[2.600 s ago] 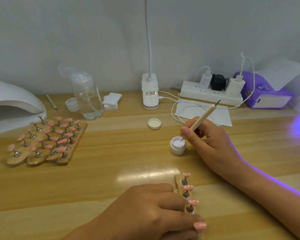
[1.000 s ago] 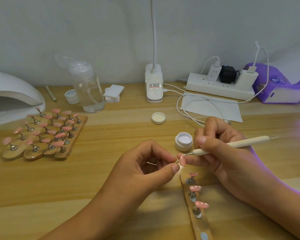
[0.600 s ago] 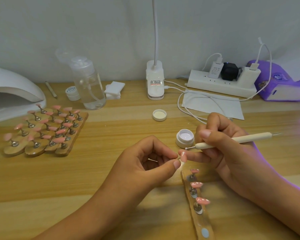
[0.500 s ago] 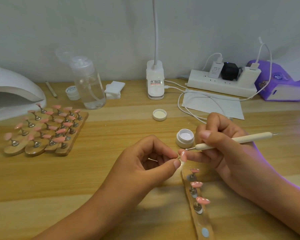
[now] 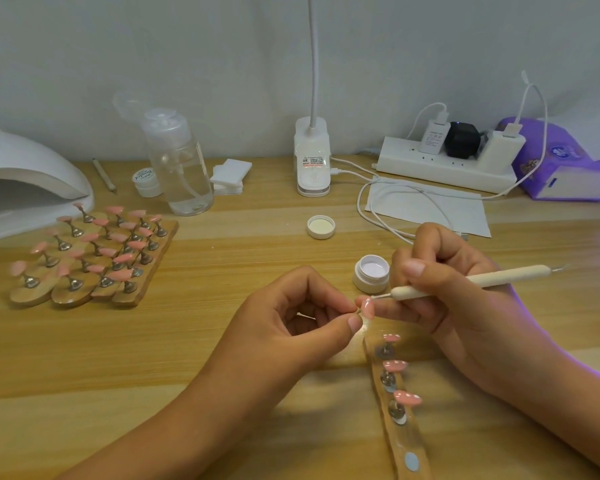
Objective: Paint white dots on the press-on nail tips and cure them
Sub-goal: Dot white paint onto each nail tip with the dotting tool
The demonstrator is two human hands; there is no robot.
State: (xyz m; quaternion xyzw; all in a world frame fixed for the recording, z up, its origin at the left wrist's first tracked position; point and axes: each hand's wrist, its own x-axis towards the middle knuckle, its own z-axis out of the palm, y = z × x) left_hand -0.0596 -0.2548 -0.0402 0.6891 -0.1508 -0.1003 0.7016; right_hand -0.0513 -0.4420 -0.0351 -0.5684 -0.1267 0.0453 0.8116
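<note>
At mid-desk, head view: our left hand (image 5: 291, 327) pinches one pink nail tip (image 5: 368, 308) between thumb and forefinger, other fingers curled. Our right hand (image 5: 465, 306) has its fingers clamped pencil-style on the dotting pen (image 5: 471, 280), its metal point at the nail tip's upper edge. Open white gel pot (image 5: 371, 273) just behind (lid (image 5: 321, 226) farther back). Wooden strip (image 5: 407, 441) below our hands holds three dotted pink tips (image 5: 407, 398). More racks (image 5: 94, 258) lie left, beside the white cure lamp (image 5: 25, 174).
</note>
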